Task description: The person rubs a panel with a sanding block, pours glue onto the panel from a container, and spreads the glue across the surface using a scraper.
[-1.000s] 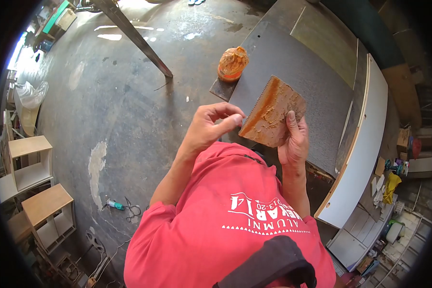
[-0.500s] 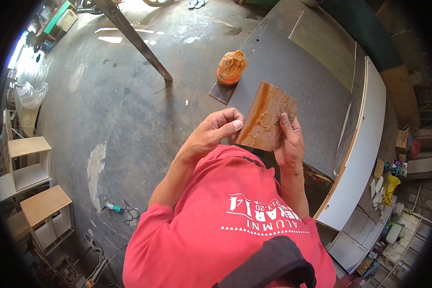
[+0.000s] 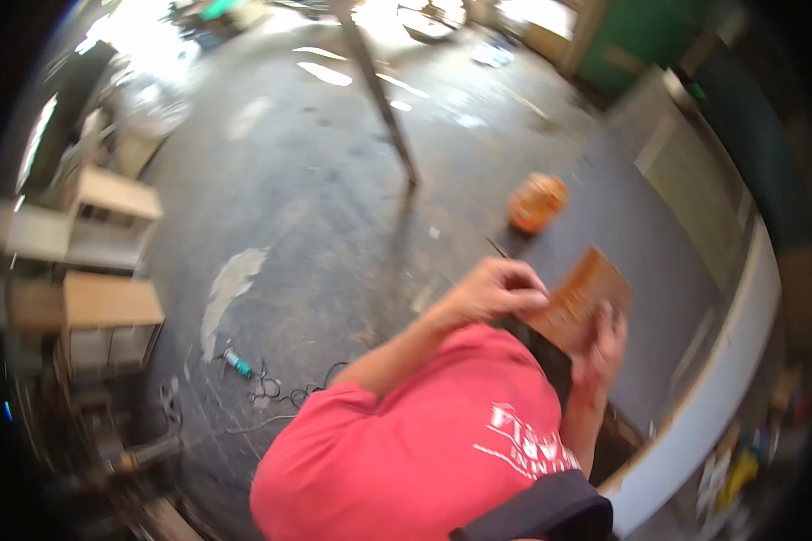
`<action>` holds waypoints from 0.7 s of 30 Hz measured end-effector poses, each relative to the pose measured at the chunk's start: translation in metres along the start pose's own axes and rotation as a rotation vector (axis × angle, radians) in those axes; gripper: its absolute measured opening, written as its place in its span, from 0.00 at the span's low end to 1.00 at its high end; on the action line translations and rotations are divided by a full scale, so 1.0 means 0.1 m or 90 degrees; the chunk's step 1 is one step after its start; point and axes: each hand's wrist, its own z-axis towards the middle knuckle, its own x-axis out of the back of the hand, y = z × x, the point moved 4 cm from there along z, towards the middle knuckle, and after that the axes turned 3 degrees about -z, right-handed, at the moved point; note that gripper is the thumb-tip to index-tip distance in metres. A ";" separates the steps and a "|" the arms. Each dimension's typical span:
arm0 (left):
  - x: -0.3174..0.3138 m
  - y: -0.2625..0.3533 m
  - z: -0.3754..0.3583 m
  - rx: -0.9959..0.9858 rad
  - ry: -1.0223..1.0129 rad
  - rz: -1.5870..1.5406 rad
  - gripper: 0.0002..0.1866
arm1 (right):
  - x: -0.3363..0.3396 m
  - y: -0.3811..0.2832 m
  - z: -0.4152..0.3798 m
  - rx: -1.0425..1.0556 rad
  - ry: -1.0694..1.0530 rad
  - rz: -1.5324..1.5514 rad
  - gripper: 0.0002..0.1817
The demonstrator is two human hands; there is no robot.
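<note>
My right hand (image 3: 603, 341) grips a flat notched spreader (image 3: 582, 302) smeared with orange-brown glue, thumb across its face. My left hand (image 3: 503, 290) is at the spreader's left edge, its fingers curled and the thumb pressed in. Blur hides whether anything is between those fingers. Beyond both hands a jar of orange glue (image 3: 539, 203), coated with drips, stands by the near-left corner of a large grey panel (image 3: 641, 234).
A long white-faced board (image 3: 731, 361) runs along the right side. A slanted post (image 3: 379, 99) rises from the concrete floor. Small wooden cabinets (image 3: 113, 307) stand at left. A green power tool (image 3: 237, 362) with a cord lies on the floor.
The head view has swung left, so the scene sits further right and lower, and it is blurred. My right hand still holds the spreader; the left stays close to its edge.
</note>
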 end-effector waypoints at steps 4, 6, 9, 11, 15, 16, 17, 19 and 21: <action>0.06 -0.08 0.03 0.028 -0.088 0.004 0.08 | -0.10 -0.11 0.08 -0.015 -0.135 0.000 0.22; -0.01 -0.01 -0.02 0.019 -0.188 -0.047 0.09 | -0.02 -0.07 0.14 -0.006 -0.197 -0.006 0.21; -0.03 -0.03 -0.04 0.020 -0.230 -0.081 0.12 | -0.05 -0.09 0.23 -0.015 -0.262 -0.010 0.20; -0.02 -0.03 -0.08 0.028 -0.213 -0.065 0.13 | -0.07 -0.07 0.27 -0.040 -0.296 -0.037 0.20; 0.04 0.12 -0.16 -0.031 -0.257 0.007 0.11 | -0.37 -0.09 0.20 -0.137 -0.327 0.026 0.21; 0.09 0.13 -0.19 -0.032 -0.206 -0.026 0.11 | -0.32 -0.02 0.24 -0.118 -0.336 0.014 0.23; 0.16 0.14 -0.24 -0.039 -0.105 -0.078 0.11 | -0.27 0.04 0.27 -0.101 -0.348 0.002 0.25; 0.37 0.32 -0.28 -0.329 -0.132 -0.216 0.10 | -0.38 -0.07 0.28 0.040 -0.277 0.067 0.21; 0.56 0.57 -0.44 -0.460 -0.047 -0.556 0.11 | -0.35 -0.39 0.34 0.248 -0.283 -0.118 0.18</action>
